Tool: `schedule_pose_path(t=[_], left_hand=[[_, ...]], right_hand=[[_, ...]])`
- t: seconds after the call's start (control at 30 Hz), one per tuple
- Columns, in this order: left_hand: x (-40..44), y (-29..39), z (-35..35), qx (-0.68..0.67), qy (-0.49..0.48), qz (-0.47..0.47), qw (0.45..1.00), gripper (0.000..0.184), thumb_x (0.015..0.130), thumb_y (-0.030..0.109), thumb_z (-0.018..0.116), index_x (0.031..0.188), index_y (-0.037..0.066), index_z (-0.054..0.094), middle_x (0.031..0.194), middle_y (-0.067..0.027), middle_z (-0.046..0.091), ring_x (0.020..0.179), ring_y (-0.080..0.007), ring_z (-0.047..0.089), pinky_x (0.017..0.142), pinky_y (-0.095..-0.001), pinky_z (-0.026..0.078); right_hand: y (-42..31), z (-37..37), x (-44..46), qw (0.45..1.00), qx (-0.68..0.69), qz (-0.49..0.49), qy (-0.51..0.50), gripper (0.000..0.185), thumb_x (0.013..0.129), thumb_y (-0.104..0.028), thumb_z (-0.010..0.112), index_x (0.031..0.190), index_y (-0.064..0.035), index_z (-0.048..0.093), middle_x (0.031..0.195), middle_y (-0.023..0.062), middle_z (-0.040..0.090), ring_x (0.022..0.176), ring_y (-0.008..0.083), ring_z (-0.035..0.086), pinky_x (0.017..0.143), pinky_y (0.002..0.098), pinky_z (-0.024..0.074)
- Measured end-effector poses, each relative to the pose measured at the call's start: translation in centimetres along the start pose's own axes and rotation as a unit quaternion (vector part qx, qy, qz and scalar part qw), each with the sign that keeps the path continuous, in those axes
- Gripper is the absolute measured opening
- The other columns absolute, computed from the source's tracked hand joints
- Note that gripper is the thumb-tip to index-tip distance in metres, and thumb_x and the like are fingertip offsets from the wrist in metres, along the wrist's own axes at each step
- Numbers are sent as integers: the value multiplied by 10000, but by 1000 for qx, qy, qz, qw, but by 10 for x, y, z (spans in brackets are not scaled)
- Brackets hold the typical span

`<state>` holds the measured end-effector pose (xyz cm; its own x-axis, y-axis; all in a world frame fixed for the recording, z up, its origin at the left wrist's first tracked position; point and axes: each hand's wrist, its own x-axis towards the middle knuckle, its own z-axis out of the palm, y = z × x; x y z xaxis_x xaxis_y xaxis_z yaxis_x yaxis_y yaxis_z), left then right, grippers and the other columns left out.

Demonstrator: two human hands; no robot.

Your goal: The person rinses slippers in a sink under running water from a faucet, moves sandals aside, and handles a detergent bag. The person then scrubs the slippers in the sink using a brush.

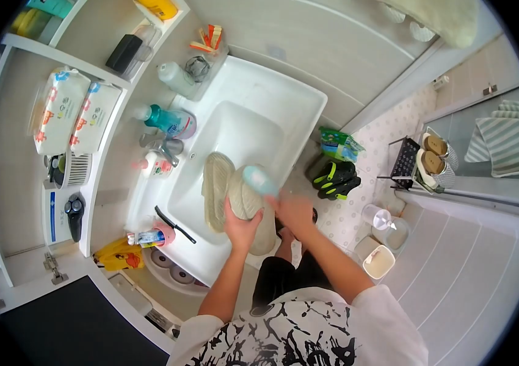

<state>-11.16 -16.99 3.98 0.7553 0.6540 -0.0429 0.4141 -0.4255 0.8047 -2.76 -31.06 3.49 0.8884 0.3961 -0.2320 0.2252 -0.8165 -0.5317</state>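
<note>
Over the white sink basin, my left hand point(242, 227) grips a beige slipper point(242, 198) with its ridged sole facing up. My right hand point(293, 213), blurred by motion, holds a light blue brush point(259, 181) against the upper end of that sole. The brush's bristles are hidden. A second beige slipper point(215, 192) lies in the basin to the left, sole up. Part of another beige surface shows below my hands.
Around the sink point(272, 79) stand a faucet point(165, 146), a teal bottle point(171, 121), a pump bottle point(152, 165) and a black-handled tool point(174, 224). Open shelves are at the left. Black shoes point(336, 180) and small containers point(378, 262) sit on the floor at the right.
</note>
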Motion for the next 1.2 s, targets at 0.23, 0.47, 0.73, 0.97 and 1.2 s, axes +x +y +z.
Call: schedule_pose_path(t=[0.23, 0.47, 0.73, 0.97, 1.2], left_hand=[[-3, -29, 6, -35, 2, -43, 998, 994, 655, 225, 905, 1477, 28, 383, 1236, -197, 652, 1113, -322, 655, 927, -394, 524], [3, 9, -2, 7, -11, 9, 1000, 985, 685, 220, 891, 1489, 15, 359, 1243, -179, 648, 1107, -265, 652, 947, -379, 518], [-1, -14, 4, -50, -3, -66, 997, 964, 683, 238, 896, 1476, 23, 391, 1255, -195, 645, 1119, -287, 650, 947, -383, 519], [1, 9, -1, 18, 1, 13, 1000, 921, 691, 186, 870, 1466, 11, 403, 1253, -199, 643, 1122, -302, 653, 940, -372, 519], [-2, 6, 0, 24, 22, 62, 998, 952, 648, 225, 893, 1461, 48, 430, 1172, -222, 677, 1020, -374, 687, 841, -412, 555]], right_hand=[[-33, 20, -31, 999, 14, -9, -39, 558, 967, -583, 517, 911, -40, 634, 719, 189, 677, 653, 375, 683, 560, 502, 511], [-11, -3, 18, 996, 84, 28, -6, 550, 961, -585, 525, 920, -47, 629, 761, 210, 683, 733, 379, 697, 599, 475, 520], [-40, 6, -32, 998, 44, -19, -29, 544, 974, -573, 509, 971, -44, 631, 714, 183, 668, 706, 383, 688, 597, 487, 521], [-27, -4, 6, 997, 20, -63, 43, 573, 961, -601, 505, 904, -47, 637, 645, 161, 653, 623, 380, 674, 560, 493, 521], [-32, -52, 37, 998, -15, -48, -30, 589, 965, -618, 479, 969, -52, 642, 828, 205, 701, 782, 361, 712, 638, 496, 541]])
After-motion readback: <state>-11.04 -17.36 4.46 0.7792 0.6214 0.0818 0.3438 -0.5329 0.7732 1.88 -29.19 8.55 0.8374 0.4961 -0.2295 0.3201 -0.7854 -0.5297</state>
